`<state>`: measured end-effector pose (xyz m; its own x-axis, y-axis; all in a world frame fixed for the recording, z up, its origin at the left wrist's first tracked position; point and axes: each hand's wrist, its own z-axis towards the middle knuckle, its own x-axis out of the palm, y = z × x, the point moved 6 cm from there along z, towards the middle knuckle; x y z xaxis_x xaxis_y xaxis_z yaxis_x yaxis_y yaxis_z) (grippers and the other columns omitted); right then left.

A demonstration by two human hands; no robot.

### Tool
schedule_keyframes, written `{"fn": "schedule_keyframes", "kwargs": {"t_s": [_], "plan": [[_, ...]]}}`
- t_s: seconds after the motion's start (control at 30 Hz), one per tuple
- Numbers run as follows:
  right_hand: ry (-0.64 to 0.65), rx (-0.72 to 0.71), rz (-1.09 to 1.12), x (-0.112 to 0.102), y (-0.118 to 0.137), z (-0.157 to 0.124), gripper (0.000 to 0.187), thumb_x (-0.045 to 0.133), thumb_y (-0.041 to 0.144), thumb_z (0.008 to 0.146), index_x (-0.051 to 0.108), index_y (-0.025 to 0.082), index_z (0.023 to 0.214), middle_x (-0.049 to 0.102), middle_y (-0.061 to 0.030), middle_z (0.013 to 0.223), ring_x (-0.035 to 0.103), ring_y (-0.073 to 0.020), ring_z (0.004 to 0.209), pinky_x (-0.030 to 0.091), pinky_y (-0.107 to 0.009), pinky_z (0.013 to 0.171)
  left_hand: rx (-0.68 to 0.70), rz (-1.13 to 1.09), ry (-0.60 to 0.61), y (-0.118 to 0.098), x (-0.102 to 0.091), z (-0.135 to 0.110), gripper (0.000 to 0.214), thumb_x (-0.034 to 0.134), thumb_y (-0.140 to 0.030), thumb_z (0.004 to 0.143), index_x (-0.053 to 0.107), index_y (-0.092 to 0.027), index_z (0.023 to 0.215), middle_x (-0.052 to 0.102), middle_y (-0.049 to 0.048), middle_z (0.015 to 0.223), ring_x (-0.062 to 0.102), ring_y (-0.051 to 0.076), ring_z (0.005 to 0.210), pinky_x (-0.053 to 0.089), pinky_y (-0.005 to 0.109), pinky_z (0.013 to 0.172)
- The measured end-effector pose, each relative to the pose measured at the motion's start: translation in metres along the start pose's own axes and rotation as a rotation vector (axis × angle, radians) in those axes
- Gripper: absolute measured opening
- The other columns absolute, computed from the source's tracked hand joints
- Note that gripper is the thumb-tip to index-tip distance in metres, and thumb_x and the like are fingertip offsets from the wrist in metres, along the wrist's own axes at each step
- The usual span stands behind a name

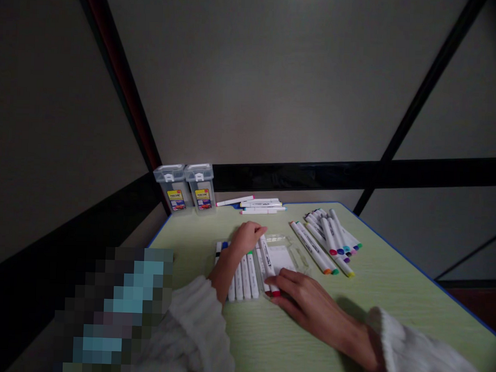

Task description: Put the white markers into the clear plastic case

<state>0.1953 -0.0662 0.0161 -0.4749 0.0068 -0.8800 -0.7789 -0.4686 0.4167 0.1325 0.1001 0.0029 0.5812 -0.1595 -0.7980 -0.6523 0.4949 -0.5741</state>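
Note:
A white marker (266, 257) with a red end lies lengthwise over a clear plastic case (298, 258). My right hand (303, 294) closes its fingers on the marker's red near end. My left hand (246, 239) is closed, its fingertips pinched at the far end of the same marker. In the case's left part several white markers (245, 275) stand side by side, partly hidden by my left hand and wrist. One more white marker (260, 265) lies along the left side of the held one. A white surface (281, 259) shows in the case to the right.
Several loose markers (314, 247) with coloured ends lie piled on the right of the pale green table (267, 344). More markers (261, 204) lie along its back edge. Two lidded clear plastic boxes (174, 191) stand at the back left. Panelled walls (284, 89) rise behind.

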Motion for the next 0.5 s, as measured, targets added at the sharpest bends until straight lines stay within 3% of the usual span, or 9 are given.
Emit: {"fn": "schedule_keyframes", "kwargs": {"t_s": [0.3, 0.5], "plan": [[-0.015, -0.052, -0.029, -0.0014, 0.0015, -0.0011, 0.021, 0.039, 0.028, 0.089, 0.056, 0.019, 0.098, 0.054, -0.005, 0.083, 0.052, -0.0178, 0.078, 0.042, -0.031, 0.071, 0.021, 0.0, 0.011, 0.0023, 0.0023, 0.0012, 0.04, 0.04, -0.041, 0.077, 0.055, -0.013, 0.053, 0.036, -0.0031, 0.047, 0.032, 0.008, 0.049, 0.022, 0.021, 0.049], [-0.012, -0.054, -0.012, -0.0043, 0.0033, -0.0017, 0.023, 0.038, 0.029, 0.089, 0.057, 0.019, 0.097, 0.054, -0.0046, 0.082, 0.052, -0.017, 0.076, 0.042, -0.03, 0.069, 0.003, -0.01, 0.018, 0.0051, 0.0043, 0.0022, 0.039, 0.04, -0.042, 0.076, 0.058, -0.013, 0.056, 0.042, -0.0026, 0.049, 0.036, 0.009, 0.05, 0.025, 0.02, 0.048]]}}
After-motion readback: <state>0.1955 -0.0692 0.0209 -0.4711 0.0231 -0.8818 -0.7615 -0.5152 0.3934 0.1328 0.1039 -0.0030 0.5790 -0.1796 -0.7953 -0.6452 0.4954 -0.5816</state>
